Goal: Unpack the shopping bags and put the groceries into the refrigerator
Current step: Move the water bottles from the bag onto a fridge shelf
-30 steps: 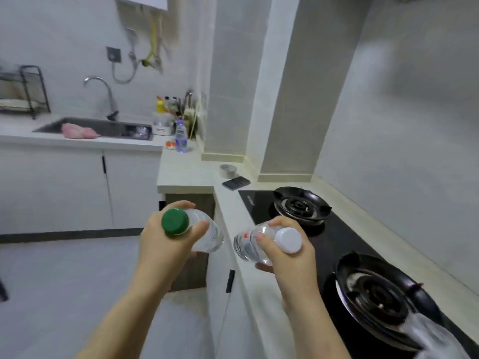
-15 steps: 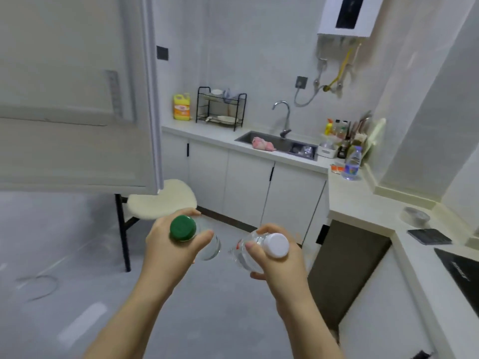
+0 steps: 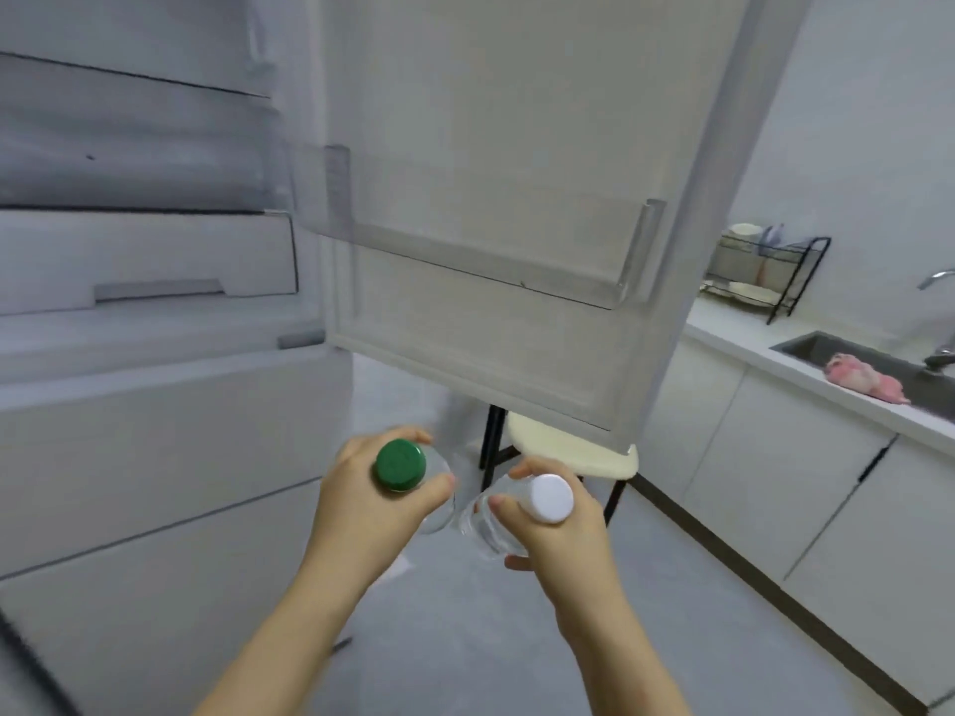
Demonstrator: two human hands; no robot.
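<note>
head view: our left hand point(image 3: 362, 503) curls round the green-capped bottle point(image 3: 400, 465) and our right hand point(image 3: 558, 540) round the white-capped bottle point(image 3: 550, 498), side by side, nearer than the open refrigerator's door shelf point(image 3: 465, 240). they look light, smooth and squashy (likely slippery), so we'd grip the body below the cap.

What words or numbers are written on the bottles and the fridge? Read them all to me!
No readable text anywhere.
Clear plastic bottle with green cap, in the left hand: cap marks too blurred, no label shows.
Clear plastic bottle with white cap, in the right hand: plain cap, no label shows.
White open refrigerator door: no words or numbers.
</note>
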